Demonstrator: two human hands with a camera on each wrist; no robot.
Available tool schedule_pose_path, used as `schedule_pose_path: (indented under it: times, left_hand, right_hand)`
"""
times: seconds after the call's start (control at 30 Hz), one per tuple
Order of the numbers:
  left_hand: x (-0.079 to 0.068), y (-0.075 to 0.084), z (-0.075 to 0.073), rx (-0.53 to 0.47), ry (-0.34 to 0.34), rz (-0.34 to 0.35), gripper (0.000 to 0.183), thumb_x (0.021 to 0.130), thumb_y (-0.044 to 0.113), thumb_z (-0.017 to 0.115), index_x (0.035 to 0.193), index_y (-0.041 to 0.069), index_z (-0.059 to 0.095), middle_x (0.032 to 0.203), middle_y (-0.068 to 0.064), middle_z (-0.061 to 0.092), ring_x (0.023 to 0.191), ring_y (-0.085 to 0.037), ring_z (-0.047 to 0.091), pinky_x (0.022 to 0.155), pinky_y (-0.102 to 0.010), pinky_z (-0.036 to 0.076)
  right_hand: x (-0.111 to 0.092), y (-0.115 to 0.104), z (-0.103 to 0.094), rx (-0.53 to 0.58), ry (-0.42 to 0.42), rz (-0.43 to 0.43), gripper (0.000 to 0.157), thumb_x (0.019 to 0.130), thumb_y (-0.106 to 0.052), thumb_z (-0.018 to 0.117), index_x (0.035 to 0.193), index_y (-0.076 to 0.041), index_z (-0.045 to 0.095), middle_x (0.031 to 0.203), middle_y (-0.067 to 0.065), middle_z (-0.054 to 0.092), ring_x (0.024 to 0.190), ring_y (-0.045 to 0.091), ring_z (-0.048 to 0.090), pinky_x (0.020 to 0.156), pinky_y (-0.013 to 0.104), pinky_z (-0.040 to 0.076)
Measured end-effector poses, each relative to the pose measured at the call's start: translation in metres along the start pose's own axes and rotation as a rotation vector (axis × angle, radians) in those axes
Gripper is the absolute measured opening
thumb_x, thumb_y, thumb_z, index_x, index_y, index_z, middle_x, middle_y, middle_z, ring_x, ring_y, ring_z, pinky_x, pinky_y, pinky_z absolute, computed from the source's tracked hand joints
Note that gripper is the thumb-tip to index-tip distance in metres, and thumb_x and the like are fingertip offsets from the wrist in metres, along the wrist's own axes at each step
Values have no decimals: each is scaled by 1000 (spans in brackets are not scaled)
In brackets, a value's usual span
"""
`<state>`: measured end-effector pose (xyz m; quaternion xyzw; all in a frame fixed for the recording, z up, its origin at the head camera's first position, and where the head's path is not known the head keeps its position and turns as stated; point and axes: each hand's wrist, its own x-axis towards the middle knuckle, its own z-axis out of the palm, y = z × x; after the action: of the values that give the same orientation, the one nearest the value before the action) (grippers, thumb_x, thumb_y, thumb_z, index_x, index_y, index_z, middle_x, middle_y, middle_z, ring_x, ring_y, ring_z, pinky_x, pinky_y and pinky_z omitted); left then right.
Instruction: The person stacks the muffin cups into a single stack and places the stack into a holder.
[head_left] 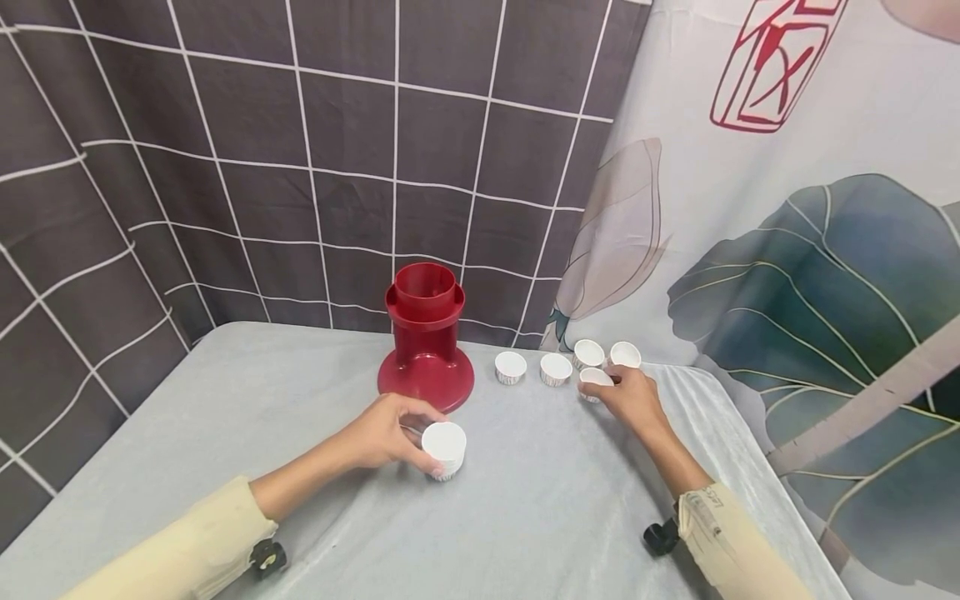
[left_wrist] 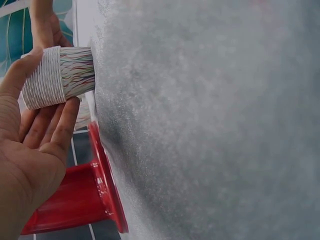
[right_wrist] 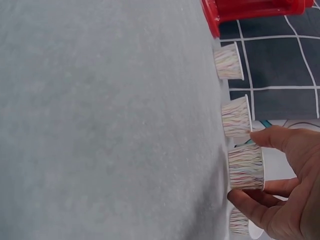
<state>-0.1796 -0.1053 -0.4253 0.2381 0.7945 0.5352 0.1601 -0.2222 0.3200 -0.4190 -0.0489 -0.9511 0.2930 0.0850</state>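
My left hand (head_left: 392, 433) holds a stack of nested white paper baking cups (head_left: 445, 445), thumb on one side and fingers on the other. In the left wrist view the cup stack (left_wrist: 44, 79) shows many tight rims and coloured wavy lines on its lowest wall, standing on the cloth. With thumb and fingers, my right hand (head_left: 634, 402) pinches a single paper cup (right_wrist: 246, 167) at the front of a small group. Its base appears to be at the cloth. Several similar cups (head_left: 556, 369) stand around it, open side up.
A red stand (head_left: 426, 377) with a wide round base and a tube-like top stands at the table's back, left of the cups. Grey-white cloth (head_left: 495, 533) covers the table. Behind hang a dark grid-patterned curtain (head_left: 345, 125) and a leaf-printed one (head_left: 810, 275).
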Motion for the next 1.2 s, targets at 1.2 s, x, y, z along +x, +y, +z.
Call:
schedule_pose_path:
  times: [1.2]
  left_hand:
    - [1,0,0,17,-2,-5,52,76,10,104,124,6,84,108,-6,83,96,-20,80,85,-25,68]
  right_hand:
    - [-17,-43,0,89,26,-178,45,90,-29,90,124,-1,81,99,13,80,88,19,67,76,29,51]
